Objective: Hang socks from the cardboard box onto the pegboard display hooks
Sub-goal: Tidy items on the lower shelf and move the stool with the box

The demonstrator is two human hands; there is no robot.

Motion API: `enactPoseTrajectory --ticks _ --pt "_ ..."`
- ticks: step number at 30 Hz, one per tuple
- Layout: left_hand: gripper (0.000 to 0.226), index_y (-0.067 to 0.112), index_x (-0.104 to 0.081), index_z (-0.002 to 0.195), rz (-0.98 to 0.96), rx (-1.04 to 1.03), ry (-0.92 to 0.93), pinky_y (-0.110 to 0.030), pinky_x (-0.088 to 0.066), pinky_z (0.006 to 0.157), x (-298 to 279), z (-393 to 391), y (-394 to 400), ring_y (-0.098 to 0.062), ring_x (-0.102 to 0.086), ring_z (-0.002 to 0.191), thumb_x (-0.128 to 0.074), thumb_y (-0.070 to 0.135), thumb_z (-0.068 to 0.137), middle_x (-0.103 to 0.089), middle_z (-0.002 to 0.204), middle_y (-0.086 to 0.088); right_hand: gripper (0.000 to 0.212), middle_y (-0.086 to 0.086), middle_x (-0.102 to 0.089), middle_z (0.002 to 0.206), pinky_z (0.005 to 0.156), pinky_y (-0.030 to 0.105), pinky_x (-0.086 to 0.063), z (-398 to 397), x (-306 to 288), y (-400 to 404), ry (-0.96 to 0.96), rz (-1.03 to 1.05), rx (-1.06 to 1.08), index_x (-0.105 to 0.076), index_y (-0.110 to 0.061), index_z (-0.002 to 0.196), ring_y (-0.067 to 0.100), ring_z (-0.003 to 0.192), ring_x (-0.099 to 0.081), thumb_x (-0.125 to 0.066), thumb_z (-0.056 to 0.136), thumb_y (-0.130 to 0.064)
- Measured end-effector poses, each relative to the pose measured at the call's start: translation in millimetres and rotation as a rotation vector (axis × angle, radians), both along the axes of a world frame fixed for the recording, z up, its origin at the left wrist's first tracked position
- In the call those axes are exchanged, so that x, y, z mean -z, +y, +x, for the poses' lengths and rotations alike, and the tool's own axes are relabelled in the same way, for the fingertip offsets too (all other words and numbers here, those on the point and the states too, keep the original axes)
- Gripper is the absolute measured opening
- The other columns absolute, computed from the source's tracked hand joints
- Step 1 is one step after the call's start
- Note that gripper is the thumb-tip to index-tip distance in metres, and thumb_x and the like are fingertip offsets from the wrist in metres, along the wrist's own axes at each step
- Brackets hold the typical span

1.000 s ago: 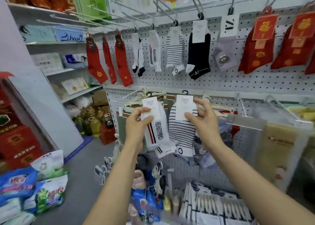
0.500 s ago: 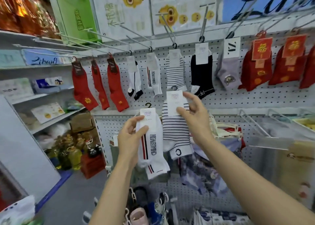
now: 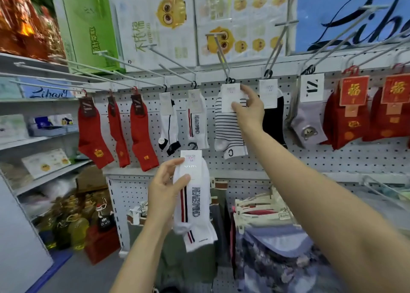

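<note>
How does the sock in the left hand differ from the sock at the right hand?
The lettered sock is white with a red-and-black side stripe; the striped sock has thin black bands. The left hand holds the first below the hooks; the right hand pinches the second's card at a hook. Both carry white cards.

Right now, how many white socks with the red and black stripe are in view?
2. One white lettered sock hangs on the top row; the other is held by the left hand. More may hang behind the first.

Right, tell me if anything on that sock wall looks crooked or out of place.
Nothing stands out. The hung socks sit straight on their hooks. The right hand holds the striped sock at its hook, and the left hand holds a white lettered sock, not yet hung.
</note>
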State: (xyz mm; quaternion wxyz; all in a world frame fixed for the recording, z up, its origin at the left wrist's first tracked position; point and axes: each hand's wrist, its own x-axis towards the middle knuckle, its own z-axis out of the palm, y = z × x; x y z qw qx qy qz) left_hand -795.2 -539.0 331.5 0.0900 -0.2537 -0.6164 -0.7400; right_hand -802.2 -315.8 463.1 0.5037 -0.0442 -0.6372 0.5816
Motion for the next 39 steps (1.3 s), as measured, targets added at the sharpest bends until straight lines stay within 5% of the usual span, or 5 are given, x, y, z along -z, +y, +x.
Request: enactPoseTrajectory --ticks 5,12,21,27,39 --pt "0.036 0.037 -0.068 0.108 -0.006 0.05 0.019 -0.058 -0.044 0.104 -5.1 -25.4 7.6 -0.022 -0.059 0.123 -0.072 0.009 0.086 -0.067 0.124 0.016 0.056 -0.004 -0.056 0.14 0.104 0.021 -0.045 -19.6 -16.6 6.9 0.048 0.016 0.029 -0.055 -0.02 0.14 0.011 0.127 -0.05 -0.059 0.089 0.003" --pt "0.038 0.037 -0.068 0.108 -0.006 0.105 0.037 -0.056 -0.048 0.102 -17.2 -58.3 8.6 -0.017 -0.061 0.12 -0.073 0.007 0.086 -0.068 0.122 0.014 0.055 -0.008 -0.055 0.133 0.067 -0.006 -0.038 -42.1 -7.7 6.8 0.003 0.073 0.097 -0.054 -0.018 0.14 -0.004 0.102 -0.053 -0.057 0.09 0.004" --pt "0.039 0.02 -0.063 0.117 0.115 0.15 0.1 -0.036 -0.057 0.091 -43.5 -78.5 22.7 -0.015 -0.067 0.11 -0.071 -0.003 0.085 -0.068 0.121 0.002 0.03 -0.001 -0.06 0.117 0.101 0.032 -0.043 -31.8 17.3 -18.3 0.124 0.462 0.588 -0.063 -0.016 0.122 0.019 0.114 -0.053 -0.063 0.093 -0.016" --pt "0.042 0.018 -0.058 0.116 0.124 0.106 0.205 -0.031 -0.057 0.088 -71.4 -86.9 45.6 -0.016 -0.068 0.106 -0.074 -0.002 0.083 -0.066 0.119 -0.004 0.023 0.0 -0.072 0.103 0.083 0.026 -0.056 -26.5 53.3 -70.7 0.058 0.16 -0.044 -0.066 -0.02 0.113 0.012 0.096 -0.068 -0.068 0.091 -0.011" --pt "0.022 0.012 -0.068 0.105 -0.004 -0.299 0.732 -0.023 -0.058 0.079 -196.2 -118.1 30.5 0.001 -0.069 0.085 -0.075 0.017 0.086 -0.069 0.09 0.012 0.033 0.016 -0.071 0.094 0.077 0.048 -0.06 -88.3 -4.5 -64.8 0.092 -0.053 -0.012 -0.066 -0.03 0.107 0.032 0.087 -0.07 -0.068 0.087 -0.005"
